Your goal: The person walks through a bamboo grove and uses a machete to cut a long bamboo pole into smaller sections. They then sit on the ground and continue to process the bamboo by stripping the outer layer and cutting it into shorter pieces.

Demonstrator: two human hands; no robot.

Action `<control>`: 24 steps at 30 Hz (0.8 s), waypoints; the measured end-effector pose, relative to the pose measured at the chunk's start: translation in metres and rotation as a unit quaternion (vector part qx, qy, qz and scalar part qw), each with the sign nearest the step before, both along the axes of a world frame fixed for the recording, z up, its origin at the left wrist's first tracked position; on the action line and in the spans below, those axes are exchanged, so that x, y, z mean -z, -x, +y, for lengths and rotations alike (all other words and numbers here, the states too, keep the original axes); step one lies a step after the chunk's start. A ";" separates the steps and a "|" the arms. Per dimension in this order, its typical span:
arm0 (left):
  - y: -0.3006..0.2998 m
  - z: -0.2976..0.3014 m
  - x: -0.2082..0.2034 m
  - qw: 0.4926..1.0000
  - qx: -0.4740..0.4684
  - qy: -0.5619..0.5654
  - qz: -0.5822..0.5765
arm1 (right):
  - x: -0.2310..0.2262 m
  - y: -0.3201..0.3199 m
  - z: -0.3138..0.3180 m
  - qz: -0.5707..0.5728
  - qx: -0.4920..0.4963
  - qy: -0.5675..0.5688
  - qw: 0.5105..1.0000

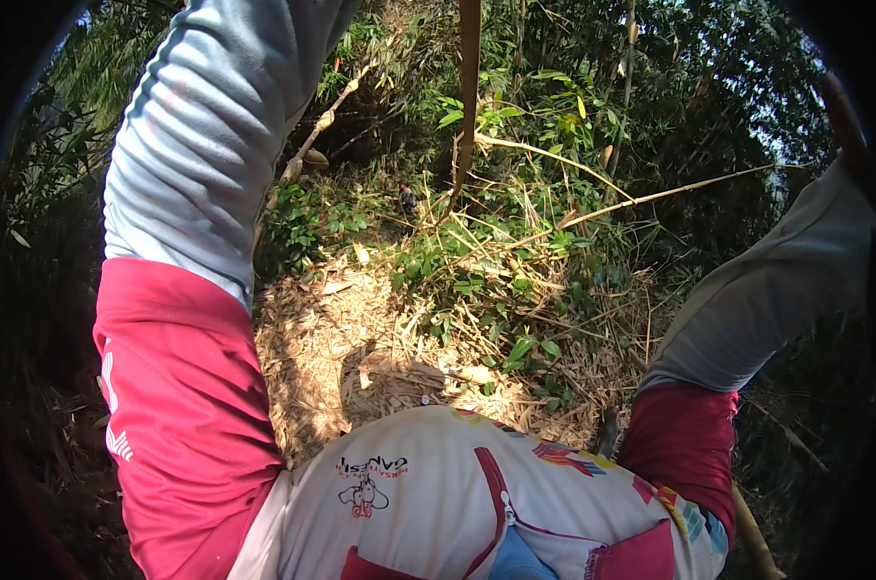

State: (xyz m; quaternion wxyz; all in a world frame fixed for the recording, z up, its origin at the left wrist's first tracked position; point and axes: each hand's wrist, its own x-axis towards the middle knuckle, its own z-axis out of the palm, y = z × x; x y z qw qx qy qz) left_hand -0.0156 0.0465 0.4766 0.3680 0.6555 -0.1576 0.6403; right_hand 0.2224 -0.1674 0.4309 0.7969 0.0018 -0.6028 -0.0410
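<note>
My left arm (201, 164), in a pale grey sleeve under a pink-red short sleeve, reaches up past the top edge, so my left hand is out of view. Up to the right stretches my right arm (776, 280), sleeved the same way. At its end, by the dark rim, a shadowed reddish-brown shape (847, 126) shows; whether it is my hand or something held, I cannot make out. A long, flat brown strip (469, 87) hangs from the top edge between my arms, its lower end among the leaves. What holds its upper end is hidden.
Dry, pale leaf litter (312, 338) covers the ground ahead. Green plants (506, 300) and thin dry stalks (670, 188) stand in front, one slanting toward my right arm. Dense bamboo-like foliage (738, 77) rises behind. A pole (755, 532) lies low at the right.
</note>
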 end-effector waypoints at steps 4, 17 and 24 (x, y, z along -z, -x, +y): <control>0.012 0.000 0.007 1.000 -0.020 0.003 0.012 | 0.214 0.034 0.127 0.060 0.279 0.425 0.859; 0.038 -0.015 0.003 0.998 -0.053 -0.020 0.034 | 0.090 0.039 0.103 0.083 0.051 0.346 0.933; 0.038 -0.010 0.014 0.996 -0.070 -0.017 0.044 | 0.146 0.070 0.115 0.120 0.103 0.168 0.973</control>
